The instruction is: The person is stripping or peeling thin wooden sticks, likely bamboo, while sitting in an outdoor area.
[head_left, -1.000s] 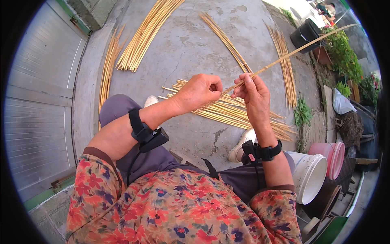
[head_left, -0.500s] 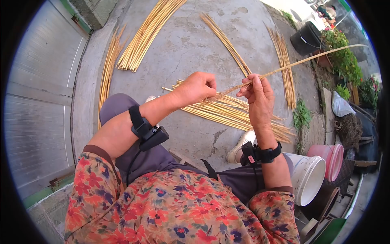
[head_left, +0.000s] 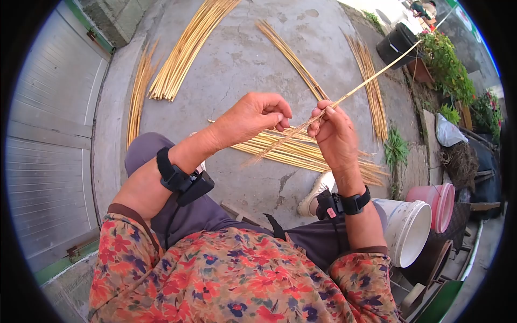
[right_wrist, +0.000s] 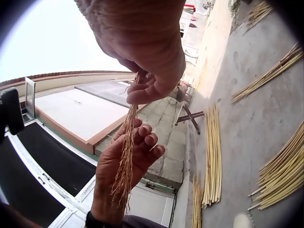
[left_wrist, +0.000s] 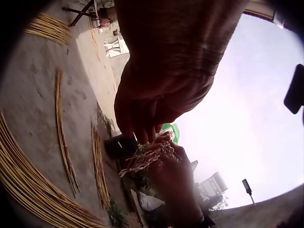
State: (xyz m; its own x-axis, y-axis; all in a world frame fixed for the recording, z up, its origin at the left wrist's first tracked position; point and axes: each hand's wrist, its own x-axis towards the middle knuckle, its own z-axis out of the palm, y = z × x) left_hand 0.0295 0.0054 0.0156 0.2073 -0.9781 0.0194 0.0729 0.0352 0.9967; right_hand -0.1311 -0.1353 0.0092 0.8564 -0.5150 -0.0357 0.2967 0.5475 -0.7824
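My right hand (head_left: pixel 336 134) pinches a long dry stalk (head_left: pixel 377 78) near its feathery seed head (head_left: pixel 272 148). From the fingers the stalk runs to the upper right, while the head droops to the lower left. In the right wrist view the seed head (right_wrist: pixel 126 156) hangs in thin brown strands below the pinching fingers. My left hand (head_left: pixel 253 119) is beside it with loosely bent fingers. Seen behind the strands in that view, the left hand (right_wrist: pixel 123 164) has its fingers relaxed and nothing gripped. Below both hands lies a spread pile of stalks (head_left: pixel 285 153).
Other stalk bundles lie on the concrete: a thick one (head_left: pixel 191 54), a thin one (head_left: pixel 141 97), one in the middle (head_left: pixel 291 56) and one at right (head_left: pixel 369 86). A white bucket (head_left: pixel 404 229) and a pink bucket (head_left: pixel 439 207) stand by my right knee. A metal door (head_left: pixel 54 129) is at left.
The stalk has tilted more steeply in my right hand, and its seed head has swung downward. My left fingers, earlier at the strands, have loosened and now stand apart from them.
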